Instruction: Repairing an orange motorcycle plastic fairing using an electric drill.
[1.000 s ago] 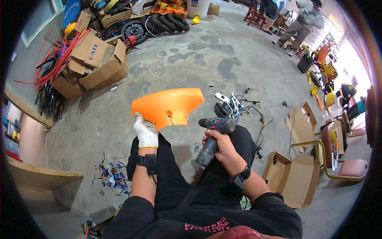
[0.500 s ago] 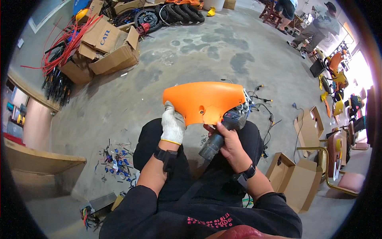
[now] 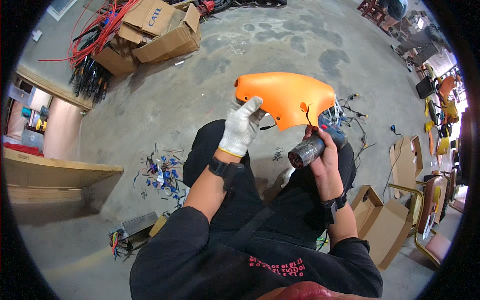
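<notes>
An orange curved plastic panel, split near a hole, is raised above my knees. My left hand, in a white knit glove, grips its left part with the thumb on the front face. My bare right hand holds a dark cordless drill, battery end toward me, under the panel's cracked lower right; the drill's front is mostly hidden behind the panel. White parts with black cables lie on the floor behind them.
Cardboard boxes with red hoses and black cables sit upper left. A pile of small blue scraps lies left of my legs. Open flat boxes and metal-framed chairs are at right. People and yellow parts line the upper right.
The orange panel has moved right and up in the picture and turned slightly. The drill came under its right half and now points away from me. The view has shifted too.
</notes>
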`<action>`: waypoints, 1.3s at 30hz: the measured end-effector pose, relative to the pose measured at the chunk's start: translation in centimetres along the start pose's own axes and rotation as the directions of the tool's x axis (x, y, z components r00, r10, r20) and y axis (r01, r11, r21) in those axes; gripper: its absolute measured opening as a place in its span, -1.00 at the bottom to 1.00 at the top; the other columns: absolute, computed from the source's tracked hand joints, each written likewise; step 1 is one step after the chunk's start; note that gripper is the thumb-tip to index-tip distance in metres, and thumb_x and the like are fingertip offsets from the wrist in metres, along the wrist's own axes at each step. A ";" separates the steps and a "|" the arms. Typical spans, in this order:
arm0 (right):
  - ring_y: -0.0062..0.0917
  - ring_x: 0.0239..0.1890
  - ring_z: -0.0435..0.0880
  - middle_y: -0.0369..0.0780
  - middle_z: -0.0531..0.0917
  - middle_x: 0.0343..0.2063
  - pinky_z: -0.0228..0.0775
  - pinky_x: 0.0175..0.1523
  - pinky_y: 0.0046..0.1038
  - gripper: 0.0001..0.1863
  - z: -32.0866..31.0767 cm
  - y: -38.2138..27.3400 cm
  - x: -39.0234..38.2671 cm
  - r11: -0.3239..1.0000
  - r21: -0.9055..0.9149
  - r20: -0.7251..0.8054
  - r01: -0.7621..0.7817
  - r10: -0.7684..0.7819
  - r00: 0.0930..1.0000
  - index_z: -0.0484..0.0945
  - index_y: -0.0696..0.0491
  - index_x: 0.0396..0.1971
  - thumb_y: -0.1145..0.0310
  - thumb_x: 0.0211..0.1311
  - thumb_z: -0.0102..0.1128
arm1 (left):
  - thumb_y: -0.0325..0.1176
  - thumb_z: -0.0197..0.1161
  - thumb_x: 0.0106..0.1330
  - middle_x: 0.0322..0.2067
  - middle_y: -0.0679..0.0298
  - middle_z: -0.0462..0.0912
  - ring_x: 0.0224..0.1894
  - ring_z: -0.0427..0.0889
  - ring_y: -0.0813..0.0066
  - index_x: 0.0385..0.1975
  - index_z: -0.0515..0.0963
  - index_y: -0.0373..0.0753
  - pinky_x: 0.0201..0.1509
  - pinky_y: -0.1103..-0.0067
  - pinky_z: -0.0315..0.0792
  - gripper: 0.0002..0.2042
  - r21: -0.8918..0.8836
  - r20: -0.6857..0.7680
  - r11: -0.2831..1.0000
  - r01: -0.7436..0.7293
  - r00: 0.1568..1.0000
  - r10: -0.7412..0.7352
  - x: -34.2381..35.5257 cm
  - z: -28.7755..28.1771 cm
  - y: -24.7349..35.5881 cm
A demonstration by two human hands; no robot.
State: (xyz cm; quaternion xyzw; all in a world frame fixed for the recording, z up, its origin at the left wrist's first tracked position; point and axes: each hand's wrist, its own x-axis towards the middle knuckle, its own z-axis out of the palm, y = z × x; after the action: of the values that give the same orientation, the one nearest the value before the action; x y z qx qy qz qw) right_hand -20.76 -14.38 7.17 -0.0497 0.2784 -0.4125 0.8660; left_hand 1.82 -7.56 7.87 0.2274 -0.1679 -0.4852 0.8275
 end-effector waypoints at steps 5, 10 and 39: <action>-0.32 -0.01 0.63 -0.06 0.60 -0.02 0.54 -0.03 -0.38 -0.52 0.6 1.1 -0.2 0.995 -0.099 -0.024 -0.030 0.028 0.999 0.33 0.20 0.15 0.50 0.25 0.21 | -0.62 0.18 0.28 -0.10 0.22 0.63 -0.08 0.67 0.35 0.03 0.49 -0.20 0.02 0.35 0.64 -0.68 -0.014 -0.264 1.000 -0.026 0.964 0.021 -0.5 1.6 -1.1; -0.36 -0.11 0.64 -0.18 0.62 -0.16 0.53 -0.06 -0.36 -0.59 1.1 2.0 0.0 0.983 -0.182 -0.018 0.012 -0.016 1.000 0.39 0.15 0.05 0.35 0.29 0.28 | -0.59 0.17 0.22 -0.08 0.21 0.61 -0.05 0.65 0.36 0.01 0.46 -0.23 0.09 0.38 0.60 -0.66 0.009 -0.328 0.995 -0.098 0.940 0.096 -1.5 2.8 -1.5; -0.32 -0.22 0.58 -0.06 0.52 -0.12 0.58 -0.07 -0.26 -0.51 0.5 3.3 -0.1 0.981 -0.073 -0.229 -0.179 0.158 0.961 0.30 0.17 0.08 0.48 0.20 0.30 | -0.68 0.25 0.17 -0.05 0.21 0.58 -0.03 0.61 0.45 0.09 0.37 -0.31 0.05 0.52 0.52 -0.54 0.614 -0.010 0.789 -0.041 0.998 0.059 -3.4 3.8 -1.8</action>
State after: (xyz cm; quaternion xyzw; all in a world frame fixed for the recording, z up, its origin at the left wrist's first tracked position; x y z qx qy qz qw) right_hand -18.23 -12.21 6.58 -0.0195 0.3953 -0.3270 0.8582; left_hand -3.04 -6.13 9.86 0.4856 -0.3103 -0.3793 0.7239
